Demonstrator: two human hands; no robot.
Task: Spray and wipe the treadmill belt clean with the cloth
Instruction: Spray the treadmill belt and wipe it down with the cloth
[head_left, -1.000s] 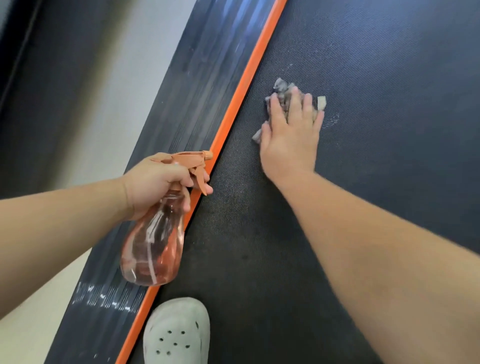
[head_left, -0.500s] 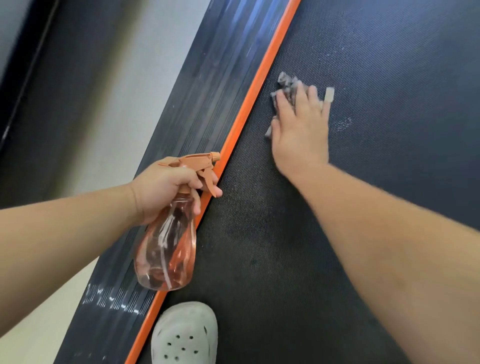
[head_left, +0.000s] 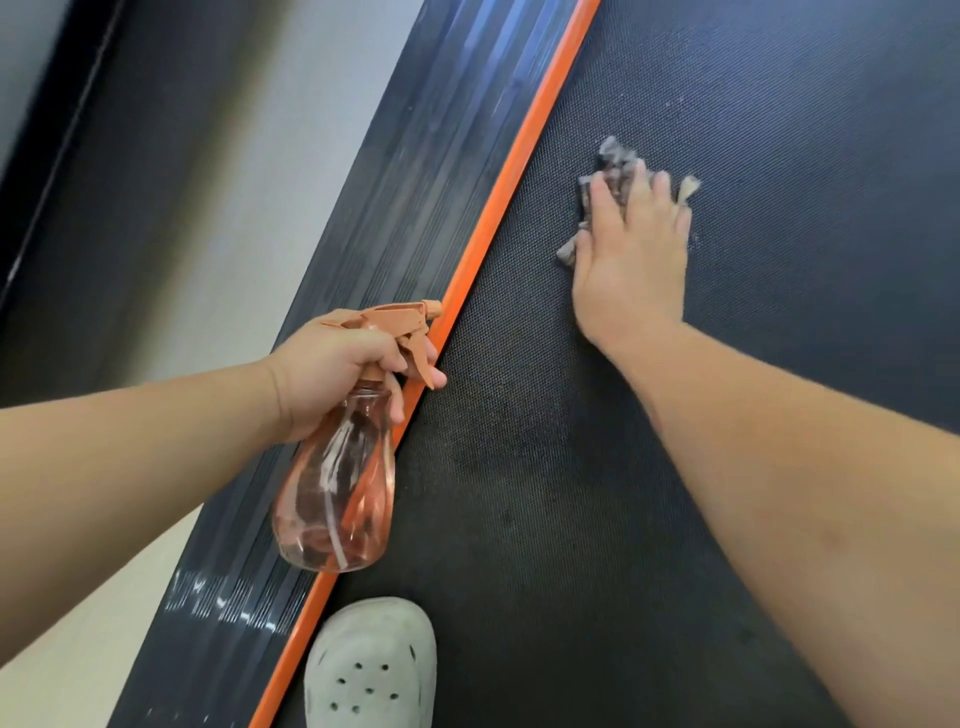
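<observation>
Right hand (head_left: 631, 260) lies flat, fingers (head_left: 602, 202) straight, pressing the cloth (head_left: 615, 163) under them onto the belt (head_left: 779, 130). Left hand (head_left: 332, 364) grips the spray bottle (head_left: 337, 493) by the neck. Wiping's mid-way, I'd say: pale specks beyond the fingertips (dust, prob.) need doing.

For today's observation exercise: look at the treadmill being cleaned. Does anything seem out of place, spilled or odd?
Nothing looks damaged. Two things stand out: a pale clog stands on the belt being cleaned, beside the orange strip, and pale specks dot the belt around the crumpled cloth under the right hand.
</observation>
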